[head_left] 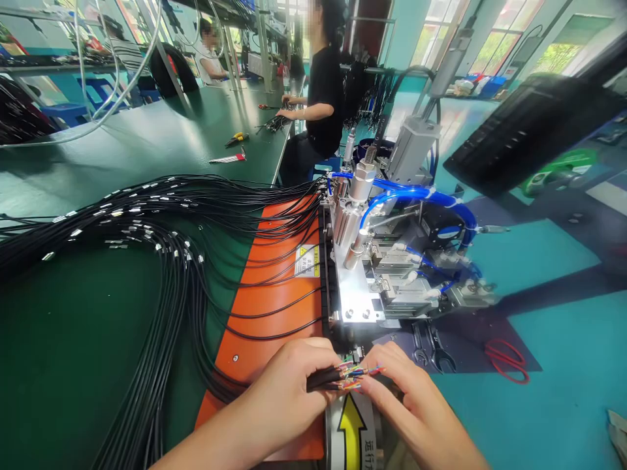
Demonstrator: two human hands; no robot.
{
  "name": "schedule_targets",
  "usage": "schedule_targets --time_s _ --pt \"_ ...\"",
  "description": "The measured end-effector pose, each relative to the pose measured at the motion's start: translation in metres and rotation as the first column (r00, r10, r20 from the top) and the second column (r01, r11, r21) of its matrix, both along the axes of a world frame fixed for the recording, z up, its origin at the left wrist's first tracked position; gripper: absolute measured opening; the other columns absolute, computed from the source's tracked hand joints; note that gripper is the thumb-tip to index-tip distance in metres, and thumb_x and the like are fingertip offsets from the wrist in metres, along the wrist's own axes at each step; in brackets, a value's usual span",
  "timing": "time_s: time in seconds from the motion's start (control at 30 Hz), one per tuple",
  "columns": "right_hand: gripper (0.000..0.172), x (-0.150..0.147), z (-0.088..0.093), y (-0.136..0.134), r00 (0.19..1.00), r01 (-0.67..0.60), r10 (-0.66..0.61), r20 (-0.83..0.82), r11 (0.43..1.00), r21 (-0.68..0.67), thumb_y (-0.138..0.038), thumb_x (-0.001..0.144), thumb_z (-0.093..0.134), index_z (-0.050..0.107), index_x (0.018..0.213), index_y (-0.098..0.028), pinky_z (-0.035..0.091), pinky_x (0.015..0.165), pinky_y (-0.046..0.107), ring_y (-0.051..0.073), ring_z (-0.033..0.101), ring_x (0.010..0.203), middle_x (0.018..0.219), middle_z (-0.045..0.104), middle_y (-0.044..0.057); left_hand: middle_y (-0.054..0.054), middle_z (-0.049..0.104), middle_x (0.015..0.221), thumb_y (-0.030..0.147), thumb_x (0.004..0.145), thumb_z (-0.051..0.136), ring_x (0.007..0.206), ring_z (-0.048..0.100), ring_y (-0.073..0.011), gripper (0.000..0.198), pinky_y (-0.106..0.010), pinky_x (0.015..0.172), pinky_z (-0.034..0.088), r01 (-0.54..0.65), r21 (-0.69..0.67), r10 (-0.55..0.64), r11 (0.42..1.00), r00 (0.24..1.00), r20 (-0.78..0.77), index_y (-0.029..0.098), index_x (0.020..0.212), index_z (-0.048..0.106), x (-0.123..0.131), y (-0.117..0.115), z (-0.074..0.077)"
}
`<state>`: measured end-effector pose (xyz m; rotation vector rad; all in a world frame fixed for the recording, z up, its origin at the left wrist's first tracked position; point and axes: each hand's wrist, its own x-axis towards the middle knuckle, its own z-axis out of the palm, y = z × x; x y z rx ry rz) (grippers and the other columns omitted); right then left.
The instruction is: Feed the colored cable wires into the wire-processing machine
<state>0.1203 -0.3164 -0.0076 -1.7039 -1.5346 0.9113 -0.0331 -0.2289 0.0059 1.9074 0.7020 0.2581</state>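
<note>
My left hand [306, 378] is closed around a few black cables [323, 378] whose stripped ends point right. Thin coloured wires [353, 373] fan out of those ends, and the fingertips of my right hand [401, 391] pinch some of them. Both hands are over the front end of a metal machine [362, 287], above a plate with a yellow arrow [351, 431]. Several more black cables [274, 297] run across an orange board [259, 356] into the machine's left side.
A thick bundle of black cables [112, 215] lies on the green table [53, 339]. Wrenches [434, 349] and red-handled scissors [507, 360] rest right of the machine. A dark monitor-like box [519, 134] hangs upper right. A co-worker in black [323, 91] handles cables farther back, near yellow pliers [238, 139].
</note>
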Motion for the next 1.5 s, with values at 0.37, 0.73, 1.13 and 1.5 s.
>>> schedule_targets --time_s 0.37,0.73,1.13,1.5 --pt "0.019 -0.001 -0.004 -0.005 0.989 0.021 -0.029 -0.142 0.998 -0.059 -0.026 0.088 0.043 0.058 0.076 -0.022 0.04 0.072 0.025 0.017 0.054 0.08 0.077 0.059 0.0 0.003 0.048 0.065 0.001 0.07 0.053 0.063 0.046 -0.0106 0.014 -0.02 0.054 0.028 0.025 0.007 -0.025 1.0 0.998 -0.06 0.013 0.062 0.055 -0.001 0.0 0.001" --pt "0.018 -0.004 -0.011 -0.001 0.927 0.135 -0.18 -0.329 0.979 -0.154 -0.034 0.081 0.052 0.06 0.073 -0.02 0.041 0.069 0.025 0.017 0.055 0.075 0.075 0.06 0.0 0.003 0.05 0.066 -0.001 0.066 0.052 0.064 0.047 -0.0103 0.015 -0.019 0.054 0.029 -0.047 -0.017 0.046 0.999 0.998 -0.041 0.013 0.064 0.058 0.0 0.001 0.001" --pt "0.016 -0.008 -0.009 -0.002 0.944 0.157 -0.177 -0.276 0.983 -0.093 -0.032 0.083 0.05 0.062 0.082 -0.022 0.045 0.071 0.025 0.018 0.058 0.08 0.082 0.062 0.002 0.003 0.052 0.067 0.001 0.069 0.054 0.064 0.047 -0.0107 0.015 -0.019 0.056 0.031 -0.055 -0.036 0.054 0.998 0.998 -0.03 0.013 0.067 0.061 0.0 0.001 0.005" --pt "0.014 -0.014 -0.026 -0.01 0.995 0.089 -0.095 0.012 0.965 0.247 -0.017 0.089 0.037 0.048 0.08 -0.02 0.041 0.067 0.027 0.016 0.051 0.073 0.077 0.052 0.001 0.002 0.055 0.068 -0.004 0.064 0.051 0.065 0.051 -0.0115 0.023 -0.019 0.056 0.033 -0.103 0.051 0.105 0.993 0.993 -0.05 0.015 0.07 0.063 0.003 -0.003 0.003"
